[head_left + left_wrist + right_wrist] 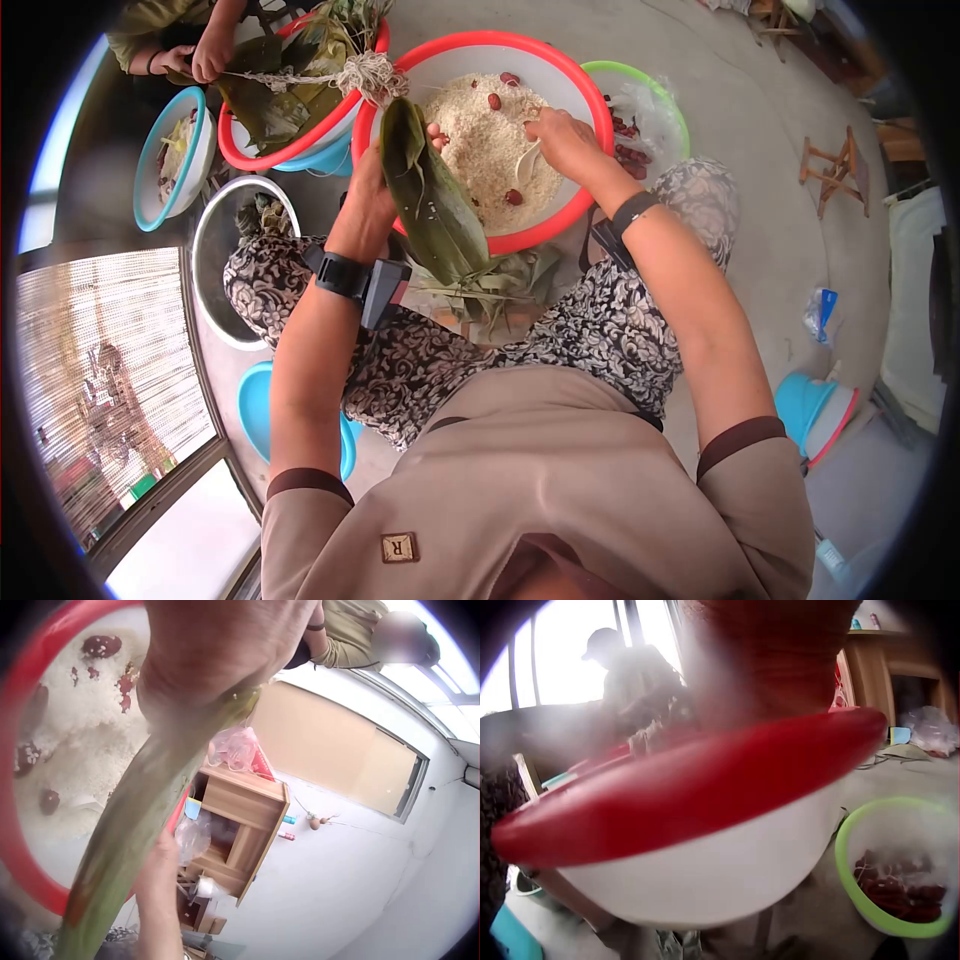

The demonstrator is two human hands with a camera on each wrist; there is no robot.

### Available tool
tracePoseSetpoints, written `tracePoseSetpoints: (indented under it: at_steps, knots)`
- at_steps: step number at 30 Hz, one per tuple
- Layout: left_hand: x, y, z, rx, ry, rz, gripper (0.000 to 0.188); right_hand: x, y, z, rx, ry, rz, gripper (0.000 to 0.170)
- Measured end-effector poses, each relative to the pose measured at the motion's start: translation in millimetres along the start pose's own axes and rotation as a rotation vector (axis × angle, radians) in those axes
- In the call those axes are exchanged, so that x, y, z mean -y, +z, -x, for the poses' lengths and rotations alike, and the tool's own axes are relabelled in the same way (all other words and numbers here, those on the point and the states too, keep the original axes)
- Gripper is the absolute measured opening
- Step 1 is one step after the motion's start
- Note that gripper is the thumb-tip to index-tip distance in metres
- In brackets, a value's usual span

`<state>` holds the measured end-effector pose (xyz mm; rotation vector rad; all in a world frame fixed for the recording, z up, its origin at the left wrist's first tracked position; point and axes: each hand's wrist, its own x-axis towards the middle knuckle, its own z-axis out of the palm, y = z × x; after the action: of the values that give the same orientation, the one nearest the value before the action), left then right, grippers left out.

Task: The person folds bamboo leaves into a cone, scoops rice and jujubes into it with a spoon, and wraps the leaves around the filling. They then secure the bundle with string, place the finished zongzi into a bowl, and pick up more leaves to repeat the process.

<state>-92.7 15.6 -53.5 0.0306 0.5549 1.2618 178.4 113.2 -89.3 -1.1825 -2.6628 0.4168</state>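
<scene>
My left hand (372, 190) grips a long green leaf (445, 220), folded into a trough, over the near left rim of a red-rimmed basin (590, 85). A few pale grains cling to the leaf. White rice (480, 145) fills the basin, with several red dates (494, 102) scattered on top. At the basin's right side, my right hand (568, 145) holds a white spoon (526, 162) whose bowl lies down at the rice. The right wrist view mostly shows the basin's red rim (705, 791), which hides the fingers.
More leaves (510, 280) lie between my knees and the basin. A green-rimmed basin of dates (685, 125) stands at right. Another person's hands (212, 52) work at upper left, near string (372, 78) and a red-rimmed basin of leaves (225, 145). A metal basin (205, 290) sits at left.
</scene>
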Motion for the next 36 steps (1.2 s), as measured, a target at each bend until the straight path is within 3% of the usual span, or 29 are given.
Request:
tracePoseSetpoints:
  at_steps: [11,14,16,17,19,26,28,29,31,36]
  knots:
    - [-3.5,0.9,25.9,-0.029,0.074,0.044,0.021,4.2,10.3,-1.7,0.183,0.029,0.378,0.024]
    - [-5.5,1.3,25.4,-0.095,0.096,0.061,0.021,10.5,-2.6,-0.7,0.229,0.037,0.346,0.017]
    - [-4.9,-1.1,22.9,-0.118,0.100,0.070,0.021,15.1,-8.4,3.4,0.117,0.049,0.074,0.011]
    - [-4.7,-2.3,21.2,-0.112,0.100,0.061,0.021,17.6,-12.2,6.1,0.118,0.049,0.075,0.011]
    - [-4.9,-2.9,19.1,-0.106,0.098,0.051,0.021,21.1,-17.7,10.4,-0.070,-0.069,-0.150,0.010]
    - [-2.2,9.5,22.5,-0.037,0.054,0.038,0.023,21.0,28.5,1.6,-0.055,-0.065,-0.035,0.011]
    - [-3.8,5.3,20.5,-0.066,0.055,0.034,0.023,25.5,31.5,0.1,0.072,0.133,-0.499,0.013]
    - [-4.9,-3.1,17.6,-0.031,0.047,0.024,0.024,25.6,31.2,-1.3,0.071,0.134,-0.500,0.013]
    - [-4.5,-7.5,13.6,0.005,0.038,0.015,0.025,24.1,28.0,-6.5,0.316,0.452,-0.749,0.017]
    - [-5.1,-11.3,10.3,-0.060,0.098,0.012,0.029,18.1,18.5,-7.8,0.385,0.586,-0.944,0.016]
